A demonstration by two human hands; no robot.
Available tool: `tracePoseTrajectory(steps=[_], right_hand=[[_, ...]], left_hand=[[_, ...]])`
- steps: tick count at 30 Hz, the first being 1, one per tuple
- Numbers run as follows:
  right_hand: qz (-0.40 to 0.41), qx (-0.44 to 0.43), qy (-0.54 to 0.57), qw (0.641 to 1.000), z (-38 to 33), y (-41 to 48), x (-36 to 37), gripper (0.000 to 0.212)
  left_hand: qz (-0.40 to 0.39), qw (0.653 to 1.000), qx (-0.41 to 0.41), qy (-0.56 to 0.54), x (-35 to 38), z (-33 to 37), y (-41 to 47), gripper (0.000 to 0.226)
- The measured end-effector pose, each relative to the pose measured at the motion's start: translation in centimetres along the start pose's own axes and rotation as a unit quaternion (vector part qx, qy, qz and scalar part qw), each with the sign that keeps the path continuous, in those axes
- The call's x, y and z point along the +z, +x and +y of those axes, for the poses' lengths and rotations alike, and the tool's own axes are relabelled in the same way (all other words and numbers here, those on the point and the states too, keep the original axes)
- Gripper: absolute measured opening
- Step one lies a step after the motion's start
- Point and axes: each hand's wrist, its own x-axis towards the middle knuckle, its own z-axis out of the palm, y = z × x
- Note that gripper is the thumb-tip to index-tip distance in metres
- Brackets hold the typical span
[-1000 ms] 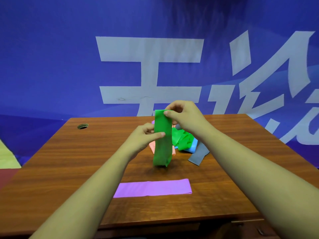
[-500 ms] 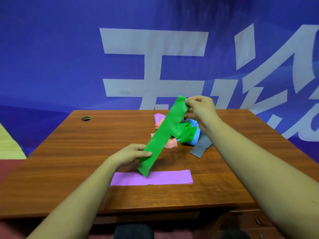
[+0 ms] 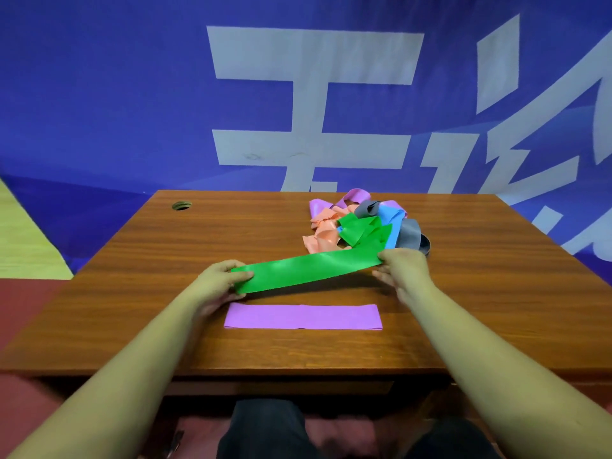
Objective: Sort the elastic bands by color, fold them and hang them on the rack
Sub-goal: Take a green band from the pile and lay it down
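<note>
A brown wood-grain desk point(image 3: 139, 293) fills the middle of the view. A round cable hole point(image 3: 181, 205) sits in the desk's far left corner. Behind the desk hangs a blue banner point(image 3: 116, 94) with large white characters point(image 3: 311, 104). Left of the desk lie a yellow floor patch point(image 3: 23, 246) and red floor point(image 3: 23, 306).
</note>
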Motion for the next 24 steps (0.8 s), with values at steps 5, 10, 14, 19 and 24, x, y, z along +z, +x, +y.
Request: tracePoseTrajectory(steps=[5,10,14,19,24], right_hand=[[0.035,-0.057,-0.257,0.964,4.0,0.2,-0.5,0.020],[0.028,-0.097,-0.368,0.924,5.6,0.4,-0.6,0.018],[0.052,-0.139,-0.350,0.925,5.5,0.3,-0.2,0.008],[0.043,-0.128,-0.419,0.898,6.4,0.6,-0.1,0.003],[0.073,-0.128,-0.421,0.895,6.8,1.1,-0.3,0.008]], left_hand=[[0.137,0.985,0.015,0.102,-0.6,-1.4,1.0,0.019],[0.190,0.952,0.084,0.223,0.1,-2.4,1.5,0.014],[0.208,0.943,0.121,0.231,0.0,-2.1,1.6,0.018],[0.184,0.941,0.099,0.265,0.7,-1.9,1.6,0.024],[0.213,0.918,0.104,0.319,0.6,-1.9,1.1,0.029]])
